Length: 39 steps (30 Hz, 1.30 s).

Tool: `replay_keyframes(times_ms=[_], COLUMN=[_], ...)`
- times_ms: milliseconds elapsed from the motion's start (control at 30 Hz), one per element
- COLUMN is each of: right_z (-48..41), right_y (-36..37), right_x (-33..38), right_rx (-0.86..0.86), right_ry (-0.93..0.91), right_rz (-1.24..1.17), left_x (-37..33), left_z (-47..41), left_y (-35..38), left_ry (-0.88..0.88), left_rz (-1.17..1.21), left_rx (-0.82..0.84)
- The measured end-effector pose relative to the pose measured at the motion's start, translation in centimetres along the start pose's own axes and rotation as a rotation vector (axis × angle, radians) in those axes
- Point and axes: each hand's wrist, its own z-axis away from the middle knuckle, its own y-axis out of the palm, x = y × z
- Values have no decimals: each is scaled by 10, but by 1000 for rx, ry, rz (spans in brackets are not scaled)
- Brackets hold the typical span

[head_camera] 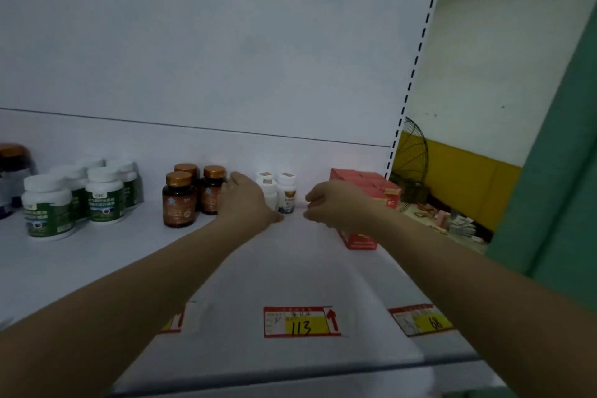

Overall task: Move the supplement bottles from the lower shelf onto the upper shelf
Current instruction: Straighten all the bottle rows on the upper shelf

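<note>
Three small white supplement bottles (286, 192) stand at the back of the white shelf (290, 268). My left hand (247, 200) reaches in just left of them, fingers straight, partly covering the front-left bottle; whether it touches is unclear. My right hand (336, 203) hovers a short gap to their right, fingers loosely curled and holding nothing. Three brown bottles with copper caps (179, 200) stand left of my left hand. Further left are several white bottles with green labels (105, 195).
Red boxes (365, 184) are stacked at the shelf's right end behind my right hand. A dark jar (13, 165) sits at the far left. Price tags reading 113 (300, 321) and 68 (420, 321) mark the shelf's front edge. A slotted upright (416, 68) bounds the right side.
</note>
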Motion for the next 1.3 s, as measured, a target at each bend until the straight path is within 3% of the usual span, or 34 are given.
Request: replay_keyframes(times_ms=[133, 267, 400, 567, 800, 1300], right_z=[19, 39, 47, 32, 7, -7], right_y=[-20, -27, -39, -40, -8, 9], right_x=[-7, -43, -100, -156, -181, -184], right_rx=[272, 412, 283, 19, 4, -132], right_ry=[122, 328, 429, 325, 194, 125], right_rz=[-151, -83, -61, -166, -451, -353], left_x=[-34, -62, -73, -81, -92, -84], left_z=[19, 36, 30, 16, 14, 2], left_y=[-2, 19, 42, 64, 102, 115], left_ry=[160, 123, 67, 14, 100, 162], left_rz=[133, 172, 168, 148, 114, 224], left_rx=[108, 370, 437, 453, 489, 491])
